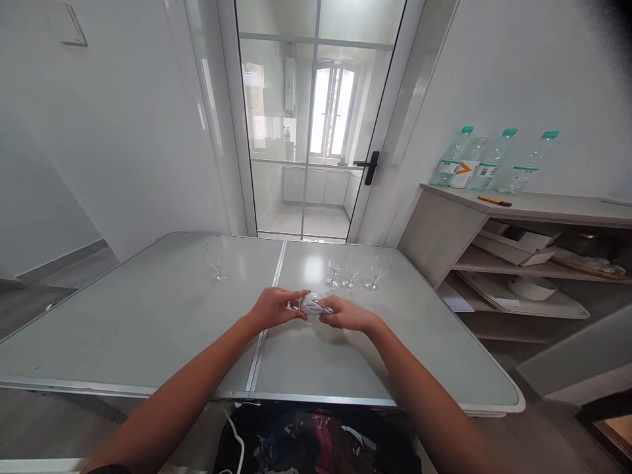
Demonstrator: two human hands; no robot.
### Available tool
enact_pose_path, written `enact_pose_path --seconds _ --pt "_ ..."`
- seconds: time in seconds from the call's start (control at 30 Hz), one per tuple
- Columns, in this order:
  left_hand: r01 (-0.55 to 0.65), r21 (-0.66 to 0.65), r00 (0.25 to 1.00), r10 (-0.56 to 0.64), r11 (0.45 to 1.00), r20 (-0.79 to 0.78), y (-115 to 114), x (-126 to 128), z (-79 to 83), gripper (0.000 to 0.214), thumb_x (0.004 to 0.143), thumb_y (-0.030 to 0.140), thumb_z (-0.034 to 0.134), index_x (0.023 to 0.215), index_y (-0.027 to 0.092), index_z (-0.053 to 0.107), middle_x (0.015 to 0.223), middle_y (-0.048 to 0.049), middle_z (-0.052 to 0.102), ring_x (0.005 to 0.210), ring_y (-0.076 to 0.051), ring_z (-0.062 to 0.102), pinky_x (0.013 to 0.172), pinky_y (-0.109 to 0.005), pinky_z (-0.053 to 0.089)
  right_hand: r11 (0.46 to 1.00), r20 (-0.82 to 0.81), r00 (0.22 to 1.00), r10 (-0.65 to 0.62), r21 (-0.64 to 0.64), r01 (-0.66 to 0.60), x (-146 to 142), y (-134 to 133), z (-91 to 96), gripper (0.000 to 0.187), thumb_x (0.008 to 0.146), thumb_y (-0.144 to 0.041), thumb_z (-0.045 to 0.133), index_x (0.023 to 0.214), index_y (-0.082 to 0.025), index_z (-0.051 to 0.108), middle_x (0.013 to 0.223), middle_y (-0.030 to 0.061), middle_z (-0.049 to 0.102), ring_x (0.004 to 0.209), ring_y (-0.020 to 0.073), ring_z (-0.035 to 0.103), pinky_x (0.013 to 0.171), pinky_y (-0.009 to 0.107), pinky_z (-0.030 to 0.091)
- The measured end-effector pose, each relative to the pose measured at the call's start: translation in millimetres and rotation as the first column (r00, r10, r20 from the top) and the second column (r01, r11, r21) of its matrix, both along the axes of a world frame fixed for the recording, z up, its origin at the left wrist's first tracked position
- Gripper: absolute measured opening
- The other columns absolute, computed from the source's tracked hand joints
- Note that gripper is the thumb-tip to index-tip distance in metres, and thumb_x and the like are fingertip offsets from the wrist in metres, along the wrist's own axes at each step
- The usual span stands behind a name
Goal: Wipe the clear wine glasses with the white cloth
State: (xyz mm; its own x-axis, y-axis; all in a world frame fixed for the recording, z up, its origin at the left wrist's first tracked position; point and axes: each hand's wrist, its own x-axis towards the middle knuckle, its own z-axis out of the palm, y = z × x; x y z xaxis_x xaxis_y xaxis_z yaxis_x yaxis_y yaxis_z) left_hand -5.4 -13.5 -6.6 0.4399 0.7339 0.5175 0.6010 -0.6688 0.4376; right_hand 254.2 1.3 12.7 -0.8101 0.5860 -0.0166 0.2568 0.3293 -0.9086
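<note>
A clear stemmed glass (pixel 312 304) lies sideways between my two hands over the middle of the grey folding table (pixel 148 329). My left hand (pixel 274 307) is closed on one end of it. My right hand (pixel 345 314) grips the other end, fingers curled. Just beyond my hands three more clear stemmed glasses (pixel 351 272) stand upright in a row. A single stemmed glass (pixel 216 261) stands apart on the table's left half.
A glass door with a black handle (pixel 369 166) is behind the table. To the right, a wooden shelf unit (pixel 518 250) carries several plastic water bottles (pixel 488 161) on top and boards and dishes below. Bags and a white cable (pixel 237 441) lie under the table's near edge.
</note>
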Motion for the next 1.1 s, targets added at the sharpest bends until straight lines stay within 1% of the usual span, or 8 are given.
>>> enact_pose_path --seconds 0.13,0.33,0.43,0.53,0.73,0.9,0.97,1.1 --pt "0.051 0.422 0.989 0.013 0.905 -0.147 4.0 -7.2 -2.9 0.053 0.088 0.050 0.070 0.136 0.030 0.063 0.073 0.0002 0.072 0.061 -0.010 0.061 0.061 -0.021 0.042 0.828 -0.217 0.974 -0.065 -0.557 -0.069 5.1 2.5 -1.3 0.027 0.078 -0.031 0.067 0.098 -0.022 0.052 0.050 -0.0137 0.027 0.041 0.0053 0.013 0.042 0.020 0.013" --pt "0.096 0.530 0.985 -0.003 0.842 -0.173 2.9 -10.7 3.2 0.051 0.090 0.044 0.069 0.138 0.027 0.062 0.077 -0.0017 0.073 0.066 -0.011 0.063 0.062 -0.021 0.042 0.809 -0.323 0.943 -0.079 -0.574 -0.129 6.0 1.3 -4.2 0.028 0.078 -0.027 0.068 0.099 -0.023 0.050 0.048 -0.0145 0.029 0.041 0.0051 0.013 0.043 0.020 0.016" --pt "0.128 0.242 0.990 -0.109 0.962 -0.091 -1.2 -4.3 3.7 0.055 0.082 0.055 0.074 0.130 0.027 0.068 0.069 0.0015 0.069 0.057 -0.008 0.055 0.058 -0.020 0.039 0.926 -0.113 0.991 0.074 -0.362 -0.111 11.1 2.3 -4.4 0.019 0.080 -0.024 0.065 0.095 -0.021 0.054 0.055 -0.0108 0.034 0.045 0.0066 0.025 0.047 0.021 0.022" --pt "0.135 -0.198 0.990 -0.125 0.971 0.065 -5.9 3.1 11.4 0.063 0.075 0.058 0.079 0.128 0.024 0.070 0.061 0.0039 0.063 0.054 -0.008 0.047 0.055 -0.020 0.038 0.984 0.110 0.991 0.076 0.153 -0.093 14.8 5.7 -4.2 0.007 0.084 -0.019 0.058 0.090 -0.018 0.062 0.064 -0.0042 0.048 0.057 0.0103 0.040 0.057 0.024 0.030" --pt "0.265 -0.694 0.941 -0.022 0.669 0.338 -7.5 -2.5 36.1 0.058 0.080 0.062 0.070 0.111 0.014 0.077 0.055 0.0018 0.056 0.044 -0.006 0.035 0.041 -0.021 0.025 0.651 0.230 0.953 -0.198 0.758 -0.048 6.2 4.2 -5.1 0.025 0.090 -0.011 0.048 0.104 -0.021 0.066 0.079 0.0044 0.066 0.065 0.0160 0.050 0.062 0.028 0.026" --pt "0.355 -0.802 0.899 0.059 0.480 0.433 -3.0 -7.7 34.3 0.057 0.083 0.067 0.063 0.077 0.011 0.073 0.062 -0.0060 0.062 0.038 -0.004 0.031 0.037 -0.022 0.020 0.632 0.176 0.958 -0.227 0.775 0.007 2.3 2.5 -8.7 0.021 0.089 -0.013 0.050 0.101 -0.020 0.066 0.079 0.0049 0.065 0.067 0.0164 0.051 0.063 0.028 0.027" --pt "0.293 -0.776 0.919 0.059 0.559 0.390 -2.1 -5.5 28.9 0.058 0.086 0.067 0.058 0.080 0.012 0.074 0.062 -0.0060 0.064 0.038 -0.005 0.033 0.038 -0.023 0.023 0.743 0.083 0.975 -0.207 0.662 0.101 0.2 2.8 -9.4 0.017 0.090 -0.017 0.051 0.099 -0.020 0.064 0.076 0.0024 0.061 0.065 0.0153 0.049 0.065 0.027 0.030" --pt "-0.048 -0.323 0.985 0.098 0.945 0.142 -3.3 3.1 12.5 0.044 0.087 0.055 0.065 0.109 0.019 0.078 0.057 -0.0001 0.063 0.047 -0.010 0.049 0.052 -0.024 0.038 0.991 -0.053 0.990 -0.131 -0.007 0.130 -1.6 3.1 -7.8 0.009 0.088 -0.027 0.056 0.094 -0.020 0.057 0.063 -0.0056 0.043 0.053 0.0104 0.037 0.053 0.024 0.029"
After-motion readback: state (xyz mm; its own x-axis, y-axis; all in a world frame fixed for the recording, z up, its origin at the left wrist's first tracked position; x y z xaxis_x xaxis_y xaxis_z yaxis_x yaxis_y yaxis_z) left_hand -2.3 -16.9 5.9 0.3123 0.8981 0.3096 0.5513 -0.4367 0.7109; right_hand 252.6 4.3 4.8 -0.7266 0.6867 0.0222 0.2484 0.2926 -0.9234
